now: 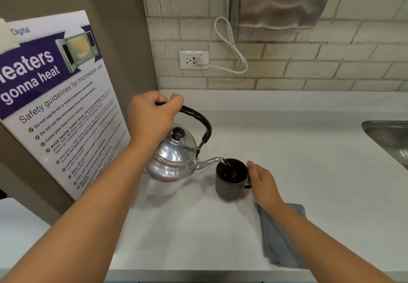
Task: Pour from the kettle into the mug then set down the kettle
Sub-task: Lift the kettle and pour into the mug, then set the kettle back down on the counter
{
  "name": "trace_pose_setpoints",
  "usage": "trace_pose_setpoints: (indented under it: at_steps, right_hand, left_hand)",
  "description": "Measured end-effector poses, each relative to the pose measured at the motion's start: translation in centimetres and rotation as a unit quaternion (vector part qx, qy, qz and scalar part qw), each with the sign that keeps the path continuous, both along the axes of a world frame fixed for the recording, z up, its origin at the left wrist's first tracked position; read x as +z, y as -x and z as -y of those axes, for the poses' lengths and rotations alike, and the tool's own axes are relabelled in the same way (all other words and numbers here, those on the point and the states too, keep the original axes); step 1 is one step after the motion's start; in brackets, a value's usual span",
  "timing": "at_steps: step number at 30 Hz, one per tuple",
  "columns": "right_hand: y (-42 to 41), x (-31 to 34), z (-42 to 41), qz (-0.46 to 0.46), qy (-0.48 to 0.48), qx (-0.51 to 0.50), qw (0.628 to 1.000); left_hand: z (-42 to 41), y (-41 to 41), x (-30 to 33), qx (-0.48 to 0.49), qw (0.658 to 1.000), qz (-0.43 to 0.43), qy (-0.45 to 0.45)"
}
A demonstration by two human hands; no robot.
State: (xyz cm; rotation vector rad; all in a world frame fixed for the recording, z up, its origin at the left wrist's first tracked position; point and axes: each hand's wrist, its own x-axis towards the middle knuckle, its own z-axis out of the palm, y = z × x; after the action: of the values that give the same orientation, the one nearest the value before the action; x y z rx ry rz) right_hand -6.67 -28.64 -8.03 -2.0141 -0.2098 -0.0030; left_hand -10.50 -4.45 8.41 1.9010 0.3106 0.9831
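Kettle [174,159] is airborne above the white table [309,172], tilted spout-down to the right, a thin stream running from the spout tip into the mug [230,180]. Left hand [152,117] has a closed fist grip around the top of the kettle's black handle [198,119], carrying the whole weight. Lid with dark knob sits in place on the shiny body. Mug is dark, stands upright on the table just right of the kettle, dark liquid visible inside (level hard to judge). Right hand [262,183] is at the mug's right side, thumb near the rim, fingers curled at the mug handle; grip looks loosely closed on it, though the fingers are mostly hidden. Grey cloth [280,236] lies flat on the table under the right forearm, near the front edge. Microwave safety poster [59,97] leans on the left wall. Steel sink [388,139] at the far right edge. Wall outlet [193,60] with white cord plugged in behind.
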Motion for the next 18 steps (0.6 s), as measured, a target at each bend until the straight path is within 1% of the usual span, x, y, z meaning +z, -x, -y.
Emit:
trace_pose_setpoints:
  at_steps: [5,10,13,16,18]
  right_hand:
    - [-0.2,0.0,0.1,-0.016,0.001,0.012,1.0]
    - [-0.6,0.0,0.4,-0.022,-0.003,0.013,1.0]
    - [-0.7,0.8,0.9,-0.038,0.003,0.033,0.999]
    - [-1.6,3.0,1.4,-0.024,0.05,0.031,0.998]
    - [-2.4,5.5,1.5,0.002,0.037,0.012,0.999]
  left_hand:
    - [-0.5,-0.1,-0.5,-0.001,0.991,-0.012,0.13]
    - [-0.8,-0.8,0.5,-0.004,0.98,0.005,0.2]
    - [-1.3,-1.7,2.1,-0.003,0.968,0.025,0.25]
    - [-2.0,-2.9,3.6,-0.006,0.955,0.051,0.292]
    - [-2.4,-3.9,4.1,-0.001,0.952,0.059,0.299]
